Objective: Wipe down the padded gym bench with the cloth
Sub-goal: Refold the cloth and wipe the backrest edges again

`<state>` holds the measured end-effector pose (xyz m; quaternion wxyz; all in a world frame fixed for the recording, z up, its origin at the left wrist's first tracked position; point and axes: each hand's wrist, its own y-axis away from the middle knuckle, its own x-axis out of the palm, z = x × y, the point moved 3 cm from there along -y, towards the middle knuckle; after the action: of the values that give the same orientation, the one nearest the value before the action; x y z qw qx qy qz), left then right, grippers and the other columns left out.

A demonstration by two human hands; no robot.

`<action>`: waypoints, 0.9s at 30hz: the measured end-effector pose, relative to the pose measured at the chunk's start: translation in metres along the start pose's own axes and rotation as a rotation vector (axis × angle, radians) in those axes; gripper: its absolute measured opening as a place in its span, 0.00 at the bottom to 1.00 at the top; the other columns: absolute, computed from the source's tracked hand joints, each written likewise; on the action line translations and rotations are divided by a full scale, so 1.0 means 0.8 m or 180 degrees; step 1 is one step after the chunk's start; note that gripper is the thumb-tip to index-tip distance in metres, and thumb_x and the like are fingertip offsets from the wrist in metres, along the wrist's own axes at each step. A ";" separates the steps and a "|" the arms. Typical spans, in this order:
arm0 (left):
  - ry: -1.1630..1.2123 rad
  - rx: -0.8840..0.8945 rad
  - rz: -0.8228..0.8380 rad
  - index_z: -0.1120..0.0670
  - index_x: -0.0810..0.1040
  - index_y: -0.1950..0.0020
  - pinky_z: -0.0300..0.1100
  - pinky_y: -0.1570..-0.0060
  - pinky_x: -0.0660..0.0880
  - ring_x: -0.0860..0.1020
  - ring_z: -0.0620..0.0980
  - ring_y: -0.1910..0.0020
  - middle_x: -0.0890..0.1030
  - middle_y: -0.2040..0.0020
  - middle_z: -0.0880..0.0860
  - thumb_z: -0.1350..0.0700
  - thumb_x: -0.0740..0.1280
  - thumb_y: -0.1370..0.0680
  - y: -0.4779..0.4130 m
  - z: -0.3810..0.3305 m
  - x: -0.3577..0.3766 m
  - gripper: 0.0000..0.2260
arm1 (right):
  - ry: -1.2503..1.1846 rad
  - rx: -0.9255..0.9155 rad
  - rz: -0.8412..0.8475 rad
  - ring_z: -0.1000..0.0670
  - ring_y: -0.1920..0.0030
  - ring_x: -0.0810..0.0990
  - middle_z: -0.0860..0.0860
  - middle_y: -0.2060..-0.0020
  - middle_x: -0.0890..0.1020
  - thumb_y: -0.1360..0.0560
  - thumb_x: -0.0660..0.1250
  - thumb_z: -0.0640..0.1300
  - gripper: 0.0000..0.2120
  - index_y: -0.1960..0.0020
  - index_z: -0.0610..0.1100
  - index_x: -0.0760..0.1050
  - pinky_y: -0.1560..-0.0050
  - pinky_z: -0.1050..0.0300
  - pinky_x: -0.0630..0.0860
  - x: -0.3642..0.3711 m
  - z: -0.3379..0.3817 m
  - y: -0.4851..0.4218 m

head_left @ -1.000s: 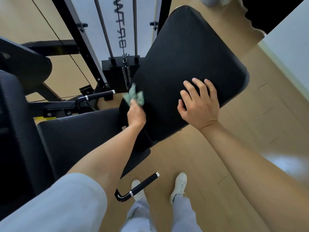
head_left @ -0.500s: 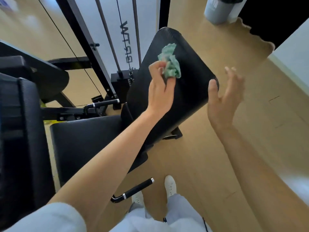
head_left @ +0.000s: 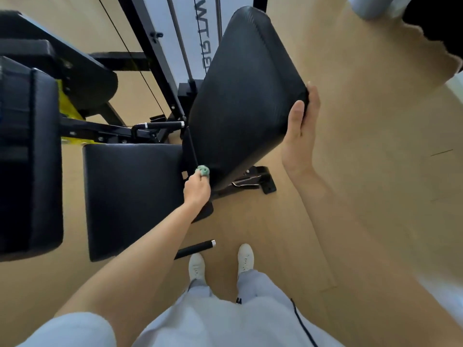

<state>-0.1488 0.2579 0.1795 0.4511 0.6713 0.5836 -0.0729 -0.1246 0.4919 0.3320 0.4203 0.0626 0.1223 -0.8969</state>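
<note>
The black padded bench has a tilted backrest pad [head_left: 245,91] and a flat seat pad [head_left: 132,196]. My left hand [head_left: 196,190] is closed around a small crumpled green cloth [head_left: 203,170], pressing it at the bottom corner of the backrest, where it meets the seat. My right hand [head_left: 299,131] grips the backrest's right edge, thumb on the front face and fingers behind it.
A cable machine frame [head_left: 150,53] with weight stack stands behind the bench. Another black padded machine [head_left: 30,156] is at the left. A black handle [head_left: 196,248] sticks out near my white shoes [head_left: 245,257]. Wooden floor [head_left: 350,196] lies to the right.
My left hand has dropped with the cloth from the top of the backrest to its bottom corner. My right hand, which was lifted off and open, now grips the backrest's right edge.
</note>
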 end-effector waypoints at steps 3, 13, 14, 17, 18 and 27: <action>0.1052 0.0992 -0.0417 0.57 0.77 0.31 0.42 0.44 0.74 0.79 0.50 0.43 0.82 0.41 0.54 0.57 0.57 0.13 0.042 -0.088 -0.013 0.15 | -0.0044 0.0008 0.0029 0.76 0.31 0.59 0.49 0.21 0.60 0.12 0.51 0.45 0.25 0.18 0.39 0.52 0.31 0.75 0.58 0.001 -0.002 0.008; 0.0626 0.1898 -0.0288 0.54 0.68 0.21 0.43 0.29 0.73 0.74 0.54 0.26 0.74 0.25 0.56 0.63 0.60 0.16 0.086 -0.010 0.051 0.22 | 0.0333 0.0238 0.0216 0.67 0.37 0.72 0.59 0.30 0.69 0.14 0.59 0.45 0.29 0.17 0.46 0.50 0.36 0.64 0.75 0.012 -0.045 0.097; 0.0293 0.1385 -0.0042 0.52 0.71 0.22 0.41 0.37 0.75 0.78 0.54 0.32 0.79 0.29 0.55 0.60 0.60 0.15 0.080 0.035 0.052 0.21 | 0.0436 0.0378 0.0360 0.66 0.38 0.73 0.58 0.31 0.69 0.15 0.61 0.45 0.29 0.18 0.48 0.52 0.37 0.67 0.75 0.019 -0.059 0.113; -0.0541 0.0476 0.0453 0.50 0.77 0.27 0.46 0.47 0.76 0.82 0.58 0.44 0.85 0.40 0.56 0.56 0.61 0.16 0.084 0.152 0.042 0.18 | 0.0883 0.0739 0.1098 0.54 0.38 0.76 0.52 0.31 0.69 0.17 0.64 0.43 0.27 0.20 0.50 0.60 0.37 0.60 0.76 0.046 -0.109 0.166; -0.0511 0.0332 0.0448 0.50 0.78 0.28 0.47 0.46 0.76 0.82 0.58 0.44 0.85 0.41 0.56 0.56 0.62 0.17 0.089 0.180 0.033 0.17 | 0.1007 0.0865 0.1414 0.50 0.35 0.75 0.49 0.29 0.69 0.17 0.64 0.42 0.25 0.22 0.48 0.64 0.33 0.54 0.75 0.057 -0.128 0.184; 0.0940 -0.0461 0.0688 0.48 0.81 0.57 0.55 0.53 0.82 0.84 0.55 0.58 0.84 0.61 0.50 0.37 0.76 0.30 0.118 0.299 -0.020 0.16 | 0.1447 0.1369 0.3763 0.53 0.41 0.79 0.52 0.38 0.80 0.26 0.75 0.38 0.25 0.31 0.48 0.76 0.38 0.55 0.77 0.149 -0.180 0.345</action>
<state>0.0293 0.0897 0.0993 0.4129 0.6992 0.5717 0.1174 0.0130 0.2729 0.1218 0.7830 0.3890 -0.0286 -0.4846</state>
